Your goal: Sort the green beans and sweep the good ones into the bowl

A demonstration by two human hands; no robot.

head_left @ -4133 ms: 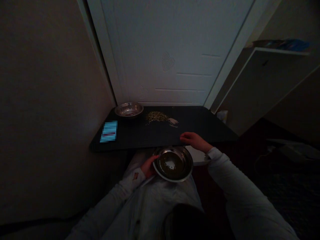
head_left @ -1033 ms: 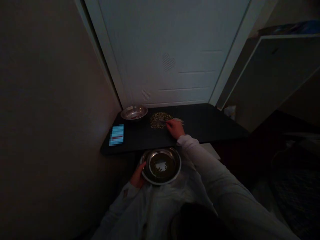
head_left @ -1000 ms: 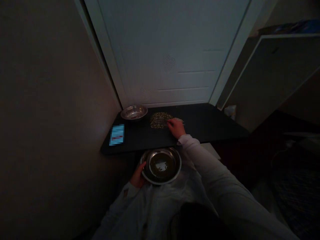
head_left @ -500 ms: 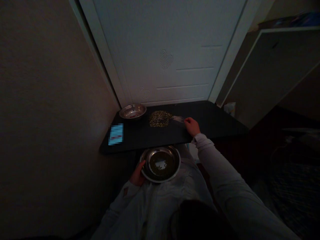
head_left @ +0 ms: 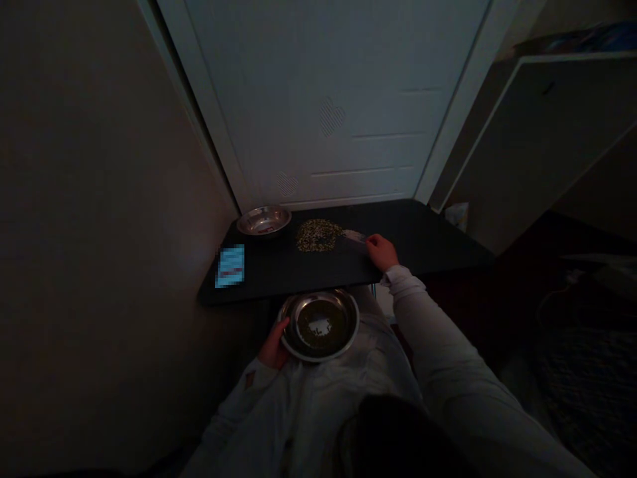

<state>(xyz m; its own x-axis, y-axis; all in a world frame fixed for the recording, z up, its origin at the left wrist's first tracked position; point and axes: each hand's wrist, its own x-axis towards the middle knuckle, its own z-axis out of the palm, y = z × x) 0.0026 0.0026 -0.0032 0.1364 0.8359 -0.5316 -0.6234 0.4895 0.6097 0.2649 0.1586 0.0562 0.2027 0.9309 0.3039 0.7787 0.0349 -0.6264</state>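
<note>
My left hand (head_left: 274,346) grips the rim of a steel bowl (head_left: 352,335), thumb over its left side. The bowl sits at my lap, just below the table's front edge, with dark greenish grains (head_left: 326,337) around a bright patch of bare bottom. My right hand (head_left: 382,252) is over the table, fingers pinched on a small pale flat tool (head_left: 354,236). Its far end touches the right edge of a spread pile of yellow-green and whitish grains (head_left: 318,236). The dimness hides the tool's exact kind.
On the dark tabletop (head_left: 283,275), a second steel bowl (head_left: 263,221) stands at the back left. A blurred light-blue packet (head_left: 229,266) lies near the left edge. A white panelled door (head_left: 318,66) rises behind the table, and a wall (head_left: 99,232) stands close at left.
</note>
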